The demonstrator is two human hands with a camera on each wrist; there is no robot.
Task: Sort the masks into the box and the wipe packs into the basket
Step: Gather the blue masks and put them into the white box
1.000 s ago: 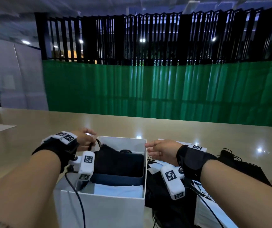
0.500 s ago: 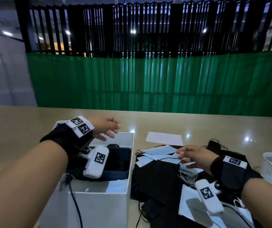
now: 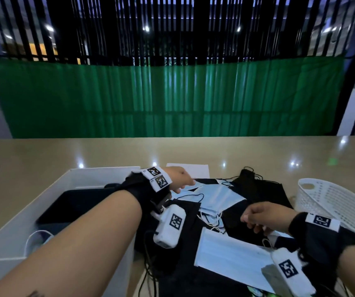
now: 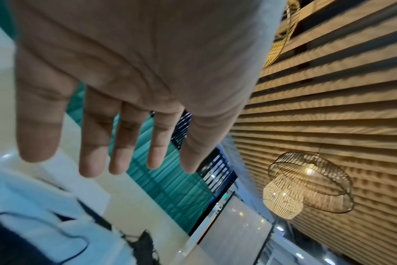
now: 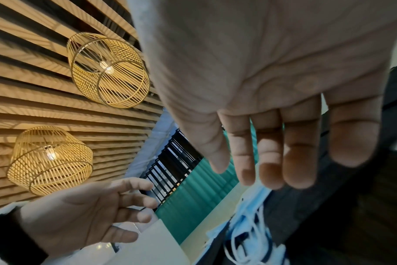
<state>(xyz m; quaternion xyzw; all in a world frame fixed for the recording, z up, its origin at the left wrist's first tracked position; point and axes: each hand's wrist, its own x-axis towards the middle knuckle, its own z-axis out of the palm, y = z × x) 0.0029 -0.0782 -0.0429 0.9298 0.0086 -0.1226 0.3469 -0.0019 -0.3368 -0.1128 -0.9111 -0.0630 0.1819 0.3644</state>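
Observation:
The white box (image 3: 99, 174) at my left holds dark masks (image 3: 80, 202) and a blue one. Right of it lies a heap of blue masks (image 3: 221, 198) and black masks (image 3: 258, 189). One large blue mask (image 3: 230, 256) lies nearest me. My left hand (image 3: 183, 185) reaches across the box's right wall over the far blue masks. In the left wrist view this hand (image 4: 116, 161) has straight, spread fingers and holds nothing. My right hand (image 3: 249, 221) hovers over the black masks, its fingers (image 5: 272, 172) relaxed and empty. The white basket (image 3: 331, 202) stands at the far right.
A white sheet of paper (image 3: 195, 170) lies on the beige table (image 3: 43, 163) behind the heap. A green curtain and a black slatted fence close off the table's far side. Camera cables run from both wrists across the heap.
My left hand has left the box and swung right to the blue masks. My right hand has drawn back from the blue masks to the black ones. The view has dropped and turned right.

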